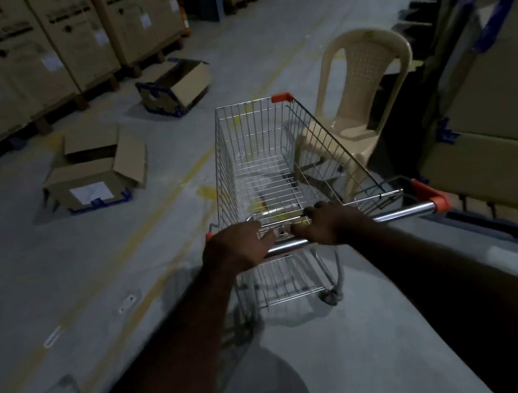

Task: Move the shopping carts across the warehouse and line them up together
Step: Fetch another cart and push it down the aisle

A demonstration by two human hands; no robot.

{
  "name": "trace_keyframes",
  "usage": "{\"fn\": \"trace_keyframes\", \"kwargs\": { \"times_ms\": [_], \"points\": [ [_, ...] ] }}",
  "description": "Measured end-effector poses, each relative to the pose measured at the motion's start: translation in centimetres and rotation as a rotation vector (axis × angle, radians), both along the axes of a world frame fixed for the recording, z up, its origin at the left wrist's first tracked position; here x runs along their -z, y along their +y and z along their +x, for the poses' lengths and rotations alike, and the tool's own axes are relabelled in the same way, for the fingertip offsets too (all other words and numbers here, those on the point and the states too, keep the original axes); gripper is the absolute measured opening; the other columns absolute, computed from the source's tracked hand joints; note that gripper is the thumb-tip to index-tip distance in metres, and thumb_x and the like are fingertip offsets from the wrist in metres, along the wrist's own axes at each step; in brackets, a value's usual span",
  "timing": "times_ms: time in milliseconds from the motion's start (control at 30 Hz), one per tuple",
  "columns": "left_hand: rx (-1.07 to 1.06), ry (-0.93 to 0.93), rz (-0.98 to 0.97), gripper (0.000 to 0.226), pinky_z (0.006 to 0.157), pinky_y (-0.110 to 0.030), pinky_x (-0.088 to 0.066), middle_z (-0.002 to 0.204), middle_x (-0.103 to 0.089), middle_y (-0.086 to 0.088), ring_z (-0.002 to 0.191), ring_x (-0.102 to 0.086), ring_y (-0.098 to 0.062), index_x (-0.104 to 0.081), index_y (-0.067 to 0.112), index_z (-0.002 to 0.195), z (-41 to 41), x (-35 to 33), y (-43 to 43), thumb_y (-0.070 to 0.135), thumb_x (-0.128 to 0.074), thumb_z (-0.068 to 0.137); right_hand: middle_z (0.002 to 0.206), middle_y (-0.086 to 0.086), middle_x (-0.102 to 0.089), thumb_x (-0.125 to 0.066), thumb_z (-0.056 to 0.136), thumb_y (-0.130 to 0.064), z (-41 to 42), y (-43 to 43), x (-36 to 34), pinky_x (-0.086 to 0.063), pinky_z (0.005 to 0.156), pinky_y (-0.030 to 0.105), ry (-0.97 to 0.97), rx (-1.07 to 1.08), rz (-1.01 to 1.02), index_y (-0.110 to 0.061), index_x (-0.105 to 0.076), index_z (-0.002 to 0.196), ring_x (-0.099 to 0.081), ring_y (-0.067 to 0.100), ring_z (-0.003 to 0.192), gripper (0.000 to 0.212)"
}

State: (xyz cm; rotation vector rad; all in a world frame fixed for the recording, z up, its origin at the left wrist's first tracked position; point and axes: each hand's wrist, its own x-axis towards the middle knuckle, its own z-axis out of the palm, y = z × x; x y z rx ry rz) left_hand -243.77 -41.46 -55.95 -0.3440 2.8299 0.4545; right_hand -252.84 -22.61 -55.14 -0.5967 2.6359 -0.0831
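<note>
A chrome wire shopping cart (262,161) with orange corner caps stands on the grey floor in front of me, its basket empty. My left hand (237,246) grips the left part of the cart's metal handle bar (401,214). Close beside it, my right hand (325,223) grips the same bar near its middle. The bar's right end with its orange cap is free. No other cart is in view.
A beige plastic chair (367,92) stands right beside the cart's front right side. Two open cardboard boxes (93,176) (174,87) lie on the floor to the left. Stacked cartons on pallets (22,57) line the far left; racking with boxes (506,86) runs along the right.
</note>
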Motion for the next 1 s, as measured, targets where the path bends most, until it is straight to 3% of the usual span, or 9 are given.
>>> {"fn": "trace_keyframes", "kwargs": {
  "times_ms": [167,333,467,633,767,933,1000],
  "points": [
    [0.028,0.045,-0.017,0.077,0.096,-0.035,-0.046,0.128,-0.065,0.004,0.115,-0.060,-0.020,-0.063,0.027,0.122,0.9,0.1,2.8,0.077,-0.020,0.081,0.159,0.016,-0.035,-0.018,0.078,-0.091,2.1,3.6,0.7,-0.031,0.116,0.054,0.026,0.016,0.008,-0.021,-0.034,0.155,-0.032,0.038,0.146,0.106],
    [0.156,0.104,-0.109,0.044,0.088,-0.034,-0.042,0.127,-0.065,0.002,0.114,-0.060,-0.024,-0.065,0.028,0.119,2.0,-0.8,6.3,0.057,-0.038,0.099,0.161,0.012,-0.033,-0.006,0.074,-0.092,4.5,7.4,1.3,-0.029,0.116,0.057,0.054,0.058,-0.013,-0.021,-0.034,0.156,-0.028,0.037,0.148,0.111],
    [0.189,0.130,-0.157,0.047,0.095,-0.038,-0.045,0.127,-0.066,0.002,0.111,-0.062,-0.024,-0.065,0.029,0.118,2.9,-0.7,9.0,0.060,-0.035,0.097,0.162,0.013,-0.031,-0.013,0.084,-0.088,6.8,10.4,1.5,-0.027,0.117,0.058,0.052,0.115,-0.024,-0.021,-0.033,0.156,-0.023,0.038,0.150,0.101],
    [0.303,0.151,-0.147,0.051,0.087,-0.036,-0.047,0.122,-0.069,-0.001,0.105,-0.063,-0.024,-0.067,0.028,0.116,3.1,-0.7,12.2,0.063,-0.034,0.098,0.163,0.013,-0.029,-0.011,0.085,-0.087,9.1,13.9,1.1,-0.028,0.114,0.058,0.054,0.177,-0.034,-0.022,-0.033,0.156,-0.019,0.038,0.151,0.098],
    [0.382,0.183,-0.126,0.051,0.090,-0.036,-0.047,0.124,-0.069,0.002,0.111,-0.064,-0.025,-0.068,0.032,0.118,2.7,-0.5,13.9,0.065,-0.037,0.095,0.164,0.013,-0.026,-0.010,0.086,-0.087,10.4,16.3,1.0,-0.027,0.115,0.057,0.064,0.222,-0.029,-0.025,-0.031,0.157,-0.019,0.035,0.152,0.097],
    [0.560,0.244,-0.073,0.042,0.078,-0.032,-0.048,0.110,-0.071,0.008,0.099,-0.066,-0.020,-0.068,0.034,0.106,1.7,-0.2,15.3,0.065,-0.041,0.095,0.159,0.010,-0.037,-0.007,0.086,-0.085,11.7,18.3,1.4,-0.037,0.112,0.053,0.143,0.272,-0.038,-0.023,-0.053,0.143,-0.030,0.029,0.148,0.096],
    [0.636,0.235,-0.068,0.049,0.074,-0.033,-0.044,0.102,-0.071,0.009,0.092,-0.065,-0.018,-0.070,0.033,0.102,1.1,-0.3,16.0,0.068,-0.037,0.094,0.156,0.009,-0.041,-0.004,0.081,-0.088,12.2,19.2,1.5,-0.042,0.106,0.052,0.176,0.328,-0.061,-0.025,-0.064,0.131,-0.036,0.028,0.144,0.101]
  ]
}}
